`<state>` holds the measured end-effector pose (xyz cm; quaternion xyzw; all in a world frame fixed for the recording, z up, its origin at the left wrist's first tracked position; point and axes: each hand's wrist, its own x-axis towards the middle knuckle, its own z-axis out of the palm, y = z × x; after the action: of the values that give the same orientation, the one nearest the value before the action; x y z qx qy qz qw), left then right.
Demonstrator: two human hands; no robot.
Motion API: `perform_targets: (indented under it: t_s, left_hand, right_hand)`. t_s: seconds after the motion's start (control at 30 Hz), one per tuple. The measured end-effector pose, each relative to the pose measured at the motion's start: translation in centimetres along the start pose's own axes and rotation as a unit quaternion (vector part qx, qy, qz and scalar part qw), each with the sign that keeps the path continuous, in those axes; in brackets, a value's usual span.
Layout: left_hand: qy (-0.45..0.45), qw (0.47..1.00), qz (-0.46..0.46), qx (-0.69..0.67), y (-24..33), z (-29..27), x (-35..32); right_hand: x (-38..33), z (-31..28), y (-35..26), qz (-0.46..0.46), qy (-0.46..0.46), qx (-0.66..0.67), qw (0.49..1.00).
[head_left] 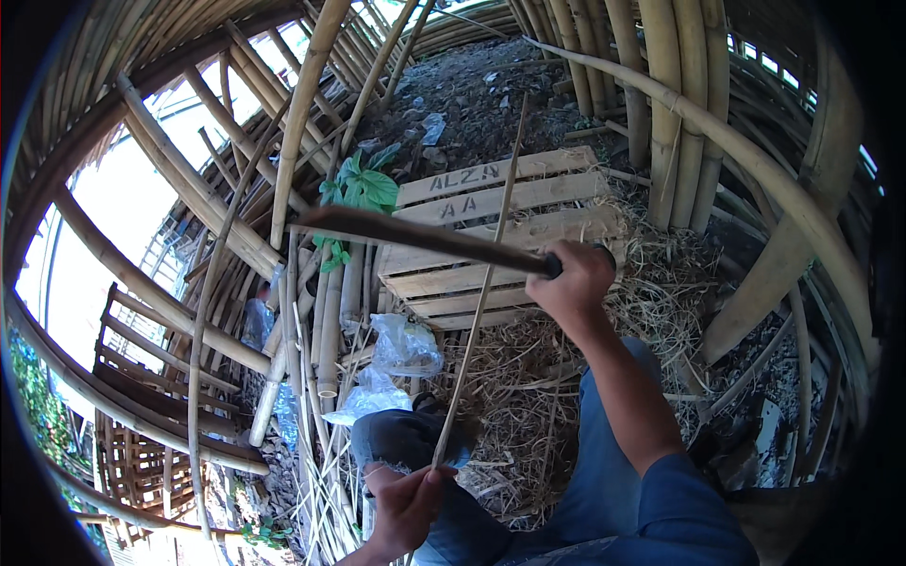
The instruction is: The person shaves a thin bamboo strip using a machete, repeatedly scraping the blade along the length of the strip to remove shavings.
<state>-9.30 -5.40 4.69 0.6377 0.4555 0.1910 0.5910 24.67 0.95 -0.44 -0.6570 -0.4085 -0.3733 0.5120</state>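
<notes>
Near the lower edge, my left hand (406, 512) pinches a long thin bamboo strip (475, 330) close to its lower end. The strip slants up and away past a wooden slatted crate (510, 236). Farther forward, my right hand (574, 283) is wrapped round the dark handle of a machete (406, 234). Its brown blade points left, slightly blurred at the tip, and crosses over the strip and the crate in this view. Whether blade and strip touch, I cannot tell.
Bamboo shavings (528, 406) cover the ground between my knees. Clear plastic bags (404, 347) and a leafy green plant (363, 189) are left of the crate. Bamboo poles (679, 113) stand at the right. A bamboo rail frame (170, 311) runs along the left.
</notes>
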Motion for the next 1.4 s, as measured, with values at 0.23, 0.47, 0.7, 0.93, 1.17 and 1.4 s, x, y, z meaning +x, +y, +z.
perform_targets:
  t_s: [0.23,0.47,0.7,0.93,1.17,1.4]
  left_hand:
    - [0.013,0.976,0.159,0.147,-2.8,-0.8,1.0]
    - [0.029,0.970,0.181,0.160,-0.2,0.3,-0.1]
    - [0.085,0.974,0.079,0.193,-3.1,-0.3,-1.2]
    - [0.071,0.972,0.118,0.192,-3.3,-0.5,-0.7]
    - [0.055,0.855,0.221,0.467,-9.4,-3.9,-1.5]
    - [0.047,0.882,0.153,0.444,-7.4,-3.8,-2.5]
  right_hand:
    - [-0.3,-1.2,-3.5,-0.083,-0.024,0.034,0.996]
    - [-0.4,-1.1,-2.1,-0.040,-0.033,0.037,0.998]
    - [0.2,-0.3,0.4,-0.056,0.009,0.007,0.998]
    - [-0.2,-0.1,-1.9,-0.062,-0.007,0.018,0.998]
    - [-0.6,1.0,1.9,-0.015,0.013,-0.066,0.998]
    - [0.1,1.2,1.8,-0.070,0.051,-0.040,0.995]
